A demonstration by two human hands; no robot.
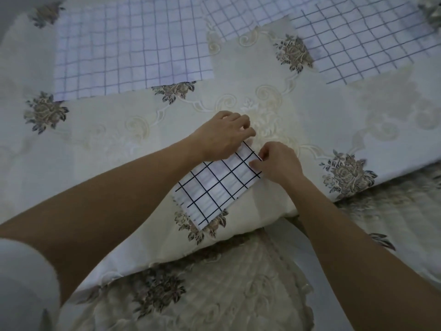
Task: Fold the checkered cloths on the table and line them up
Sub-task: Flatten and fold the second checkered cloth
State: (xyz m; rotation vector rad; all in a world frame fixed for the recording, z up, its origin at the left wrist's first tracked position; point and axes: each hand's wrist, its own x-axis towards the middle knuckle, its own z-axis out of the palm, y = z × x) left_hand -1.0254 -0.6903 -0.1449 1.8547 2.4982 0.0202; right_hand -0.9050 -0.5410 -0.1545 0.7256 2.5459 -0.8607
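Note:
A small folded white cloth with a dark grid [214,187] lies slanted near the table's front edge. My left hand [223,136] rests on its far end with curled fingers pinching the far corner. My right hand [278,163] pinches the cloth's right corner beside it. Two larger checkered cloths lie flat at the back: one at the back left [128,46], another at the back right [358,37].
The table wears a cream tablecloth with grey flower prints [310,111]. Its front edge runs diagonally from lower left to right. Below it shows a patterned cushion or seat cover [226,283].

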